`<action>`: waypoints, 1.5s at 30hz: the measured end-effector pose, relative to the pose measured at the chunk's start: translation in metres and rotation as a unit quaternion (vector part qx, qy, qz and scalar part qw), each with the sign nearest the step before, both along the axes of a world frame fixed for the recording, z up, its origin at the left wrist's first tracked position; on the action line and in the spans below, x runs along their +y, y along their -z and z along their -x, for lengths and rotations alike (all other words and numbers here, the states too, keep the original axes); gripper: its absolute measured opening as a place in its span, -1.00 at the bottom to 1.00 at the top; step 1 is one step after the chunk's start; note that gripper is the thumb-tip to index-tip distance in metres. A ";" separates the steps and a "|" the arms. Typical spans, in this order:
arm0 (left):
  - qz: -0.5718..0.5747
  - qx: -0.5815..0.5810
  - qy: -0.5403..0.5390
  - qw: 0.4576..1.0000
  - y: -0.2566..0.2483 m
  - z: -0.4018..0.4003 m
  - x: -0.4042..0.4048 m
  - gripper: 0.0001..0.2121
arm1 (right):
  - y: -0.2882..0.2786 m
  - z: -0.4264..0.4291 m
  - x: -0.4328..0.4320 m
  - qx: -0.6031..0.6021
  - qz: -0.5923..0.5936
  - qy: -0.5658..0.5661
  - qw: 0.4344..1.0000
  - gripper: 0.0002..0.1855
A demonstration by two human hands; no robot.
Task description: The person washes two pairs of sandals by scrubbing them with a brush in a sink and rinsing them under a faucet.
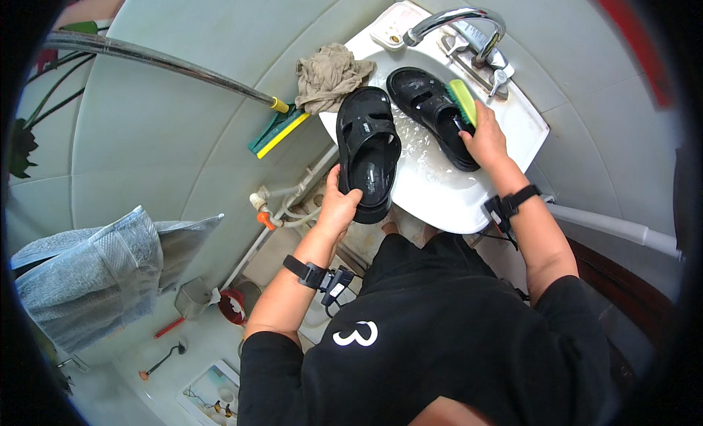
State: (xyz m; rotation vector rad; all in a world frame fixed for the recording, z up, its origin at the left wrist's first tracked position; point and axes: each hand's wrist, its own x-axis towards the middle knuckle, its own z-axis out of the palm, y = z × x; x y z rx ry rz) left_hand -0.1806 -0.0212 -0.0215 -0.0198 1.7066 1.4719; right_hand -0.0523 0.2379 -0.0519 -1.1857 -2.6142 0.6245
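My left hand (pixel 338 206) grips a wet black sandal (pixel 369 168) by its heel, thumb on top, at the left side of the white washbasin (pixel 434 203). A light-green scrub brush (pixel 464 99) with dark green bristles is in my right hand (pixel 487 137). The bristles face the second black sandal (pixel 420 99), which lies in the basin with its toe toward the back. My right thumb reaches over that sandal's foot opening; whether it also grips the sandal I cannot tell. Water with some foam spreads in the basin around it.
Above the basin arches a chrome faucet (pixel 458 14) with tap handles (pixel 498 81). A white soap dish (pixel 391 27) and a crumpled brown cloth (pixel 331 77) rest at the rim. A squeegee (pixel 280 126) leans on the left wall. Pipes with an orange valve (pixel 266 221) run below.
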 end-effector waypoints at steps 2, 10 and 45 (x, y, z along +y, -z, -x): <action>-0.001 0.071 0.022 0.997 0.020 0.004 -0.003 -0.37 | 0.000 0.006 0.011 -0.084 0.079 0.030 0.993 -0.35; 0.134 0.195 0.089 0.968 0.017 0.012 0.018 -0.33 | 0.047 0.003 0.011 -0.036 0.269 0.045 0.961 -0.64; 0.086 0.322 0.073 0.940 0.008 -0.005 -0.006 -0.53 | -0.084 -0.025 -0.043 0.055 0.091 -0.232 0.967 -0.54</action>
